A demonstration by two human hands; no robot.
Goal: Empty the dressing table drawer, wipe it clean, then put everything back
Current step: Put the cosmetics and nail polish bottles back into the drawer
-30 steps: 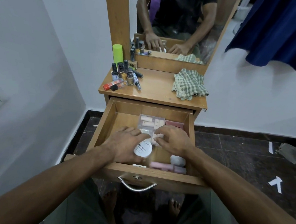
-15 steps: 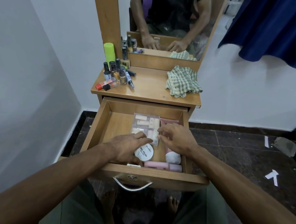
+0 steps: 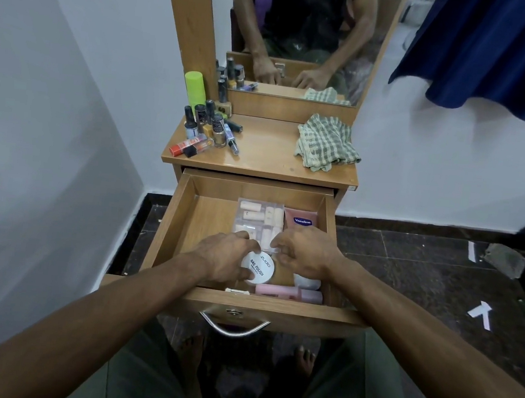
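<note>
- The round white jar (image 3: 257,268) that my left hand (image 3: 221,260) grips in the drawer reads "zudio" and "NAIL POLISH" on its lid; a smaller line under that is too fine for me to read.
- The pink tube (image 3: 301,219) at the back right of the drawer carries a dark blue badge with "Vaseline" on it.

My right hand (image 3: 306,251) has slid off the clear box (image 3: 259,221) toward the drawer's (image 3: 168,231) right side, uncovering the Vaseline tube (image 3: 301,219) behind it. My left hand (image 3: 223,259) has shifted so its fingers curl around the white nail polish jar (image 3: 257,268).
</note>
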